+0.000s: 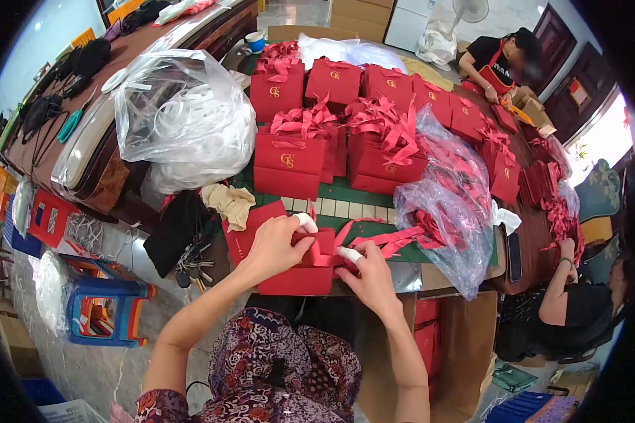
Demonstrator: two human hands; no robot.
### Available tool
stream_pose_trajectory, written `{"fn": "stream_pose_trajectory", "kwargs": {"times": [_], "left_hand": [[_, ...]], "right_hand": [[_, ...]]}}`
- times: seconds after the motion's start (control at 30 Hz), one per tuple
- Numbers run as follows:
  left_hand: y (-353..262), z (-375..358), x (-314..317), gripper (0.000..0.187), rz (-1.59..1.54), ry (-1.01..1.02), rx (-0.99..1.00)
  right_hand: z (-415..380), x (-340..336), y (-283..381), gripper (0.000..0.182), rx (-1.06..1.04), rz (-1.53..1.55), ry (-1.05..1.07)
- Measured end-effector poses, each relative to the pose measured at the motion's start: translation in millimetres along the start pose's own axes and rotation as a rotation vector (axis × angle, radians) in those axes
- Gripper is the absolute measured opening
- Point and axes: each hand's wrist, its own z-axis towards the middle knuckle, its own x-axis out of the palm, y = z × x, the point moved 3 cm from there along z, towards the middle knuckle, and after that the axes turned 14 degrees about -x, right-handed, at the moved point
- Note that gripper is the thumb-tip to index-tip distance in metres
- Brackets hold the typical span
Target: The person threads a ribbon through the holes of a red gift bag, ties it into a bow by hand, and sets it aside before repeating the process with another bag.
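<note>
At the table's near edge stands a small red paper gift bag, between my two hands. My left hand is closed at the bag's upper edge, pinching red ribbon there. On the bag's other side, my right hand has thumb and fingers pressed together on the ribbon by the bag's right edge; the fingertips are partly hidden. White coverings wrap a finger on each hand. A clear plastic bag of red ribbons lies right of my right hand, with loose ribbon trailing from it toward the gift bag.
Rows of red gift bags with ribbon handles fill the table behind. A plastic bag of white ribbon sits at left. Keys hang near the edge. An open cardboard box is below right. Two people work at the right.
</note>
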Motion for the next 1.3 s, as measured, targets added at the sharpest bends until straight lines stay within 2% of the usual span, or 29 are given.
{"fn": "stream_pose_trajectory", "kwargs": {"times": [0.1, 0.2, 0.23, 0.27, 0.3, 0.37, 0.43, 0.5, 0.57, 0.6, 0.63, 0.73, 0.8, 0.9, 0.93, 0.97, 1.0, 1.03, 1.1, 1.13, 1.23, 1.27, 1.3], "left_hand": [[8, 8, 8, 0.016, 0.003, -0.011, 0.002], [20, 10, 16, 0.019, 0.019, -0.081, 0.03], [24, 10, 19, 0.021, 0.033, -0.138, 0.074], [29, 12, 24, 0.026, 0.05, -0.193, 0.169], [24, 8, 23, 0.026, 0.046, -0.197, 0.166], [9, -9, 13, 0.029, 0.034, -0.399, 0.173], [8, -32, 10, 0.025, 0.015, -0.402, 0.152], [14, -52, 19, 0.025, -0.451, 0.129, -0.201], [29, -74, 49, 0.03, -0.776, 0.359, -0.269], [30, -83, 53, 0.034, -0.823, 0.521, -0.392], [19, -86, 47, 0.035, -0.823, 0.609, -0.341], [17, -95, 48, 0.042, -0.822, 0.48, -0.291], [14, -93, 36, 0.032, -0.542, 0.432, -0.3], [19, -94, 32, 0.022, -0.436, 0.323, -0.271], [19, -90, 25, 0.018, -0.384, 0.259, -0.137], [21, -89, 19, 0.018, -0.38, 0.258, -0.139], [23, -89, 10, 0.019, -0.24, 0.141, -0.091], [24, -90, 3, 0.02, -0.102, 0.023, -0.043], [27, -86, -2, 0.021, -0.043, -0.041, -0.01], [26, -85, -2, 0.02, 0.044, -0.069, 0.09], [17, -81, 0, 0.021, 0.125, -0.14, 0.29], [14, -81, -1, 0.021, 0.117, -0.178, 0.391], [13, -80, -3, 0.021, 0.12, -0.179, 0.393]], "right_hand": [[2, 1, 2, 0.022, -0.073, -0.124, -0.044], [2, -6, 1, 0.009, 0.22, 0.366, -0.062], [4, -7, 3, 0.009, 0.217, 0.367, -0.055], [3, -7, 2, 0.009, 0.383, 0.641, -0.08], [4, -4, 4, 0.01, 0.55, 0.913, -0.105], [2, 10, -1, 0.011, 0.608, 0.981, -0.148], [3, 26, -3, 0.013, 0.675, 1.284, -0.327], [5, 34, 4, 0.015, 0.654, 1.316, -0.33], [10, 38, 16, 0.011, 0.7, 1.369, -0.444], [11, 39, 22, 0.01, 0.715, 1.377, -0.46], [9, 39, 26, 0.01, 0.716, 1.377, -0.453], [1, 39, 37, 0.007, 0.656, 1.398, -0.514], [-3, 39, 43, 0.007, 0.653, 1.418, -0.513], [-21, 42, 43, 0.008, 0.663, 1.428, -0.556], [-31, 41, 39, 0.008, 0.698, 1.332, -0.48], [-37, 42, 36, 0.008, 0.728, 1.238, -0.405], [-38, 36, 40, 0.011, 0.745, 1.068, -0.328], [-43, 41, 40, 0.011, 0.744, 1.072, -0.327], [-45, 34, 46, 0.016, 0.486, 0.404, -0.399], [-40, 26, 54, 0.019, 0.42, 0.313, -0.42], [-13, 28, 68, 0.017, 0.298, 0.427, -0.367], [-2, 32, 69, 0.017, 0.25, 0.407, -0.298], [4, 37, 67, 0.021, 0.232, 0.435, -0.191]]}}
